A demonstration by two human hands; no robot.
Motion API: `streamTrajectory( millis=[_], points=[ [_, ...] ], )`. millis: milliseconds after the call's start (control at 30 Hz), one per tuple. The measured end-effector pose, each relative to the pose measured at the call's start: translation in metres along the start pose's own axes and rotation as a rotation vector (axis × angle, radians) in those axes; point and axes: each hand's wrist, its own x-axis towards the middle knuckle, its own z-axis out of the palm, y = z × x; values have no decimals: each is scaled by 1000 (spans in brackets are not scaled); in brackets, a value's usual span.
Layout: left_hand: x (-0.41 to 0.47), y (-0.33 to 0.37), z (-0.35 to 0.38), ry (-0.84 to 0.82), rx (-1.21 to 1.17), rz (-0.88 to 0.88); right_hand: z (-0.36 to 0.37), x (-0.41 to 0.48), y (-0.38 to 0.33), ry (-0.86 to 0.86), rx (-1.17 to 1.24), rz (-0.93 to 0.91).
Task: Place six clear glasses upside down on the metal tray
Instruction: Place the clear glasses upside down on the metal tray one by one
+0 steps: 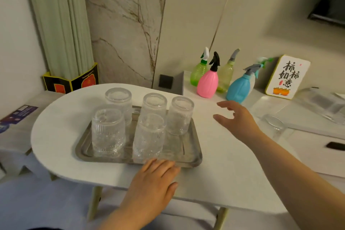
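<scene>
Several clear ribbed glasses stand upside down on the metal tray (pixel 194 155), among them the front left glass (pixel 108 132), the front middle glass (pixel 149 136) and the back right glass (pixel 180 117). The tray's front right corner is bare. My left hand (pixel 155 179) lies flat on the white table with its fingertips at the tray's front rim, holding nothing. My right hand (pixel 237 117) hovers over the table right of the tray, fingers spread and empty. One more clear glass (pixel 275 127) stands upright on the lower surface right of that hand.
The white oval table (pixel 56 114) carries the tray. Behind it on a ledge stand a pink spray bottle (pixel 208 82), a blue spray bottle (pixel 239 87) and two green ones. A sign (pixel 287 76) with characters leans on the wall. A box (pixel 16 115) lies left.
</scene>
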Motion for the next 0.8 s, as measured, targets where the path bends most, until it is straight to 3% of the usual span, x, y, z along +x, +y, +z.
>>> streamTrajectory(
  millis=[200,400,800],
  points=[
    [33,19,20,-124,45,-98,-36,2,76,239,-208,254],
    [37,21,32,-151,46,-111,-52,17,124,141,-179,500],
    [36,20,32,-218,73,-117,-49,27,134,143,-51,539]
  ],
)
